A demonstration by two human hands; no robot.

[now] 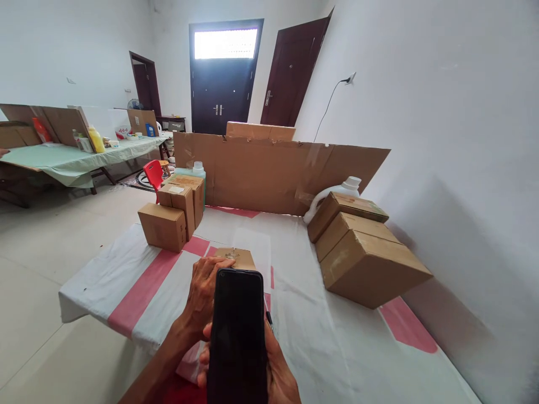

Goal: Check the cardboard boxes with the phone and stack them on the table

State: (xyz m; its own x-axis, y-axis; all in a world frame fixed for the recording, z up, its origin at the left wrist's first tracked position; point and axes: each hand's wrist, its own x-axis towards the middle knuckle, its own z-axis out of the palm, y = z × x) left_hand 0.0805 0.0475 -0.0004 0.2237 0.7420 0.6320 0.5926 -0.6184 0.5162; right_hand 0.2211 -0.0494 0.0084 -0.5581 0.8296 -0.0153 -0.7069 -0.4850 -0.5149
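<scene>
A black smartphone (238,336) stands upright in the near middle, its dark face toward me. My right hand (280,370) is wrapped round its lower part, thumb on the right edge and fingertips on the left. Behind the phone, my left hand (204,289) lies with its fingers stretched out over the near left edge of a small brown cardboard piece (242,258). The phone covers part of that hand. Something small and clear, too unclear to name, is on the cardboard by the fingertips. A dark pen-like thing (269,320) shows just right of the phone.
Cardboard boxes (162,227) and a green-tinted jug (199,170) stand at left. More boxes (373,264) and a white jug (332,193) are at right. A cardboard panel (261,174) closes the far side of the cloth-covered table (303,325). A red chair (154,174) stands beyond.
</scene>
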